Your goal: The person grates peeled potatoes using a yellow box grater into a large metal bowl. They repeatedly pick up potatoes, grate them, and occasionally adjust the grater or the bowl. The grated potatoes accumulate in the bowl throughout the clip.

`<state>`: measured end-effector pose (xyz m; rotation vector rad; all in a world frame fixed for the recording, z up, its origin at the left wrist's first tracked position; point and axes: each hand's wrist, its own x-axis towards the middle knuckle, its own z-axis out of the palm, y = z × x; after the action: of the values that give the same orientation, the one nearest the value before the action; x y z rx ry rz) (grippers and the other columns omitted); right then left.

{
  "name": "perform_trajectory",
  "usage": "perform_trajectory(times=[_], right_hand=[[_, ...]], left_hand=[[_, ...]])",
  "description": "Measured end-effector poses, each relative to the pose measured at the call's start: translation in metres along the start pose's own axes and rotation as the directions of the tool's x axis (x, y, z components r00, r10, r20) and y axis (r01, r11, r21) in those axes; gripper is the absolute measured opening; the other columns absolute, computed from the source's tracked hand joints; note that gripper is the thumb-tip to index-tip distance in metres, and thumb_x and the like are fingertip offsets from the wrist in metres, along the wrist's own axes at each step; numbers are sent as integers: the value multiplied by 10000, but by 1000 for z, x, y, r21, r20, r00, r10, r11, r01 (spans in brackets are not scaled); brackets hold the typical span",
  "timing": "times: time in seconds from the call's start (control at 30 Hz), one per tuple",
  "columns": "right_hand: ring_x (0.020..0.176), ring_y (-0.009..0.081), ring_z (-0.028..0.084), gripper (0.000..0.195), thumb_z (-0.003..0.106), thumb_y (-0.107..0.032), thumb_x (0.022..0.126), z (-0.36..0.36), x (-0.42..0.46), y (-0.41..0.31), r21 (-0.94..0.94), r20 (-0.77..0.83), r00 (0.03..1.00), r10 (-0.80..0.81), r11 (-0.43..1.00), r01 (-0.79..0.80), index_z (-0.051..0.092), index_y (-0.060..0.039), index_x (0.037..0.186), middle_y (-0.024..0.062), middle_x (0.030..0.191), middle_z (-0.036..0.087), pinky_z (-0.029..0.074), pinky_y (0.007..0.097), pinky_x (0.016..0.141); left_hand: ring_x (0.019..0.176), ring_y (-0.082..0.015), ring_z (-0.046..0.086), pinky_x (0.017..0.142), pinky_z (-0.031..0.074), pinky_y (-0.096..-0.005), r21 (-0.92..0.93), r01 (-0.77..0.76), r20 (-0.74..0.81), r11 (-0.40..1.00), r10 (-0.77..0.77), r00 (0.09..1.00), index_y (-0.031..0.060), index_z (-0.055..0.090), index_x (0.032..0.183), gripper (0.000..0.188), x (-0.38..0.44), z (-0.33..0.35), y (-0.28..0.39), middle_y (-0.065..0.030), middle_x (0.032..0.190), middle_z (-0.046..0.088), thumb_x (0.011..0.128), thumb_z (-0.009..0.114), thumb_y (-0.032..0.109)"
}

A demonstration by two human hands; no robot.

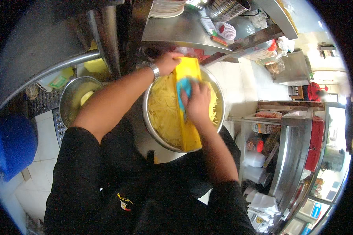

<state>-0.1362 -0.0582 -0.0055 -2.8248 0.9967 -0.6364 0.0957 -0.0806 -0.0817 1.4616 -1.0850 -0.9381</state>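
Observation:
A large steel bowl [222, 108] in front of me holds a heap of pale yellow shreds, apparently potato [163, 111]. Across it lies a long yellow plastic mandoline slicer [191, 140], running from the far rim to the near one. My left hand [168, 64], below a metal wristwatch [155, 71], grips the slicer's far end. Around a turquoise pad or cloth [183, 88], my right hand [197, 101] is closed, pressing it onto the slicer's upper face. That hand is blurred, and whatever lies under the pad is hidden.
Left of my forearm stands a second steel bowl [65, 102] with a peeled pale yellow piece [86, 97] inside. A blue plastic bin [14, 147] is at far left. A steel shelf [170, 32] bears stacked plates [167, 8]. On the right stands a cluttered steel rack [285, 152].

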Motion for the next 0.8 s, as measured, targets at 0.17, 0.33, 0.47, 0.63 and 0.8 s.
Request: perform_trajectory(times=[0.17,0.33,0.47,0.63,0.8], right_hand=[[1155,444,561,507,738,-347,906,8,25,-2,2,67,997,41,999,-42,637,-87,1329,220,1234,591,475,556,959],[1187,450,541,622,825,-265,822,-54,-121,-2,-19,220,974,60,998,-57,590,-87,1369,240,1295,562,441,581,1021],[1174,456,552,588,812,-245,826,-48,-107,-6,-17,189,981,50,999,-47,598,-74,1346,245,1270,571,454,572,1009],[1154,459,556,497,763,-321,880,19,43,0,-11,5,1000,0,1000,0,642,-82,1299,227,1230,571,476,572,957],[1155,459,557,520,760,-329,887,7,11,-2,-25,85,995,52,998,-50,628,-75,1321,238,1249,568,473,573,972]], left_hand=[[1111,-160,685,1015,522,-337,25,36,34,999,-37,999,25,660,1393,382,-4,-6,0,-99,1264,749,1061,608,206],[1115,-175,693,1018,520,-342,49,1,0,999,-1,1000,3,656,1378,376,-4,4,-3,-120,1255,752,1057,605,192],[1103,-177,692,1008,523,-344,99,-29,-33,995,33,999,24,669,1377,370,-5,2,-3,-119,1248,754,1060,603,202],[1092,-166,689,1001,525,-349,86,-8,-14,996,10,1000,48,674,1384,371,0,-4,-5,-114,1244,757,1059,605,213],[1119,-169,685,1033,509,-342,42,-6,11,999,6,1000,22,674,1370,370,-6,-8,1,-110,1256,752,1070,591,222]])
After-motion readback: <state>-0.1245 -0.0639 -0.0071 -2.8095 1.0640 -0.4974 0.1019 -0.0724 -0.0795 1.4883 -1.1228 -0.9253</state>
